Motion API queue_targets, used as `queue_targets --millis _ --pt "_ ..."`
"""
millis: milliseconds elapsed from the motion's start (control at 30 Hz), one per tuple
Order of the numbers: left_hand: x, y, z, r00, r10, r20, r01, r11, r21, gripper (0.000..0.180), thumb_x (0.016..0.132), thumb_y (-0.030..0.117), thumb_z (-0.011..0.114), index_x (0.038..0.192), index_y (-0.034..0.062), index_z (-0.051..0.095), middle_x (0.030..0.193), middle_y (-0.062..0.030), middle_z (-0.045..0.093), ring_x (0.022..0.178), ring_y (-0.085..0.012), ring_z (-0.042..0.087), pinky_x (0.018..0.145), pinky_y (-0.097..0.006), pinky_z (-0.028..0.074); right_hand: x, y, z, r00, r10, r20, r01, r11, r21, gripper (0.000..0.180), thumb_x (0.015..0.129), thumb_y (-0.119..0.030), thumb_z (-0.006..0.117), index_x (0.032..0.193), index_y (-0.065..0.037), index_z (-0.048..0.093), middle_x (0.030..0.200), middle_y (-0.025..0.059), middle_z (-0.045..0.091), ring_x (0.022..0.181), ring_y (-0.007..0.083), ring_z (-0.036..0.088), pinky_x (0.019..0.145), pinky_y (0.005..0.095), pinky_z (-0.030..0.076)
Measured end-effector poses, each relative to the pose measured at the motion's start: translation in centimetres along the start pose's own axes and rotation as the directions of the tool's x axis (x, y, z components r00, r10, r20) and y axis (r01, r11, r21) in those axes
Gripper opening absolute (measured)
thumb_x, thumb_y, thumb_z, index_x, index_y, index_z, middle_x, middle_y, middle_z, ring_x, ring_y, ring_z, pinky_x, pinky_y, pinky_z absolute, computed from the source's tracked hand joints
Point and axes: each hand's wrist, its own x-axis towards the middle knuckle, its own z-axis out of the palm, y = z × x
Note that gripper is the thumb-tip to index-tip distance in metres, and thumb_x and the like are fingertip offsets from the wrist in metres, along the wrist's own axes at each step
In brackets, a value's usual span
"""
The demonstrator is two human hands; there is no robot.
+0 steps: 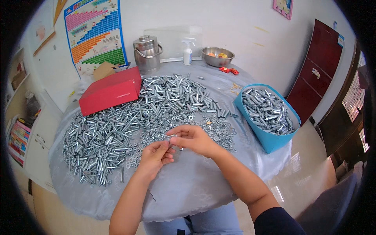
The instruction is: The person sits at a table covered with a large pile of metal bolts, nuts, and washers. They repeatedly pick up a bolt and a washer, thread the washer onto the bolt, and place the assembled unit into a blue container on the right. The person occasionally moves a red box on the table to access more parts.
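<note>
My left hand and my right hand meet over the near middle of a round table under a grey cloth. Together they pinch a small silver bolt, fingertips of both hands closed on it. Just beyond them lies a wide heap of silver bolts and sleeves with loose washers and nuts scattered to the right of it. A blue bag at the right edge is filled with more of the metal parts.
A red box lies at the back left. Behind stand a steel pot, a white bottle and a steel bowl with fruit. Red candy wrappers lie nearby. A dark red door is at right.
</note>
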Motion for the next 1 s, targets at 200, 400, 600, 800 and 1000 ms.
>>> queue_targets --millis 200,400,600,800,1000 --pt "-0.4 0.4 0.2 0.993 -0.114 0.011 0.114 0.993 0.038 0.035 0.09 0.038 0.048 0.082 0.0042 0.052 0.063 0.0028 0.042 0.049 -0.0058 0.038 0.045 -0.021 0.035 -1.3 1.2 -0.9 0.995 0.038 -0.094 -0.046 0.995 -0.087 0.016 0.082 -0.012 0.062 0.092 0.001 0.063 0.079 0.0039 0.062 0.069 0.0092 0.056 0.061 0.0216 0.044" --pt "-0.2 -0.2 1.2 0.973 -0.201 0.117 0.189 0.976 0.108 0.046 0.089 0.049 0.041 0.066 0.0091 0.043 0.052 0.0063 0.029 0.041 -0.0047 0.025 0.038 -0.021 0.021 -2.6 1.2 -0.2 0.981 -0.16 -0.108 0.101 0.902 -0.419 0.015 0.081 -0.011 0.063 0.092 -0.001 0.063 0.079 0.0047 0.063 0.069 0.0089 0.056 0.062 0.0214 0.044" --pt "0.2 -0.5 0.2 0.982 -0.047 -0.181 0.074 0.986 0.148 0.047 0.09 0.044 0.037 0.054 0.0155 0.027 0.046 0.0064 0.021 0.037 -0.0065 0.016 0.037 -0.024 0.013 -2.4 0.4 -1.1 0.881 -0.469 -0.057 0.26 0.582 -0.771 0.015 0.077 -0.013 0.064 0.087 -0.003 0.063 0.082 0.0093 0.062 0.079 0.0234 0.059 0.069 0.0332 0.045" --pt "0.5 -0.3 -0.2 0.975 -0.025 -0.221 0.029 0.999 0.016 0.044 0.09 0.04 0.036 0.054 0.0156 0.028 0.045 0.006 0.024 0.036 -0.0063 0.017 0.035 -0.024 0.013 -2.5 0.8 -4.5 0.848 -0.493 -0.195 0.107 0.521 -0.847 0.011 0.076 -0.011 0.063 0.082 -0.002 0.063 0.083 0.0114 0.061 0.084 0.0281 0.056 0.077 0.0361 0.042" --pt "0.7 -0.6 -1.0 0.971 0.139 -0.192 -0.105 0.979 0.174 0.05 0.09 0.045 0.036 0.052 0.0117 0.038 0.044 0.0044 0.033 0.036 -0.0058 0.027 0.035 -0.023 0.02 -2.4 1.4 -6.6 0.784 -0.535 -0.316 -0.031 0.473 -0.88 0.011 0.073 -0.013 0.064 0.078 -0.003 0.065 0.081 0.0123 0.062 0.082 0.0306 0.056 0.075 0.0385 0.043"
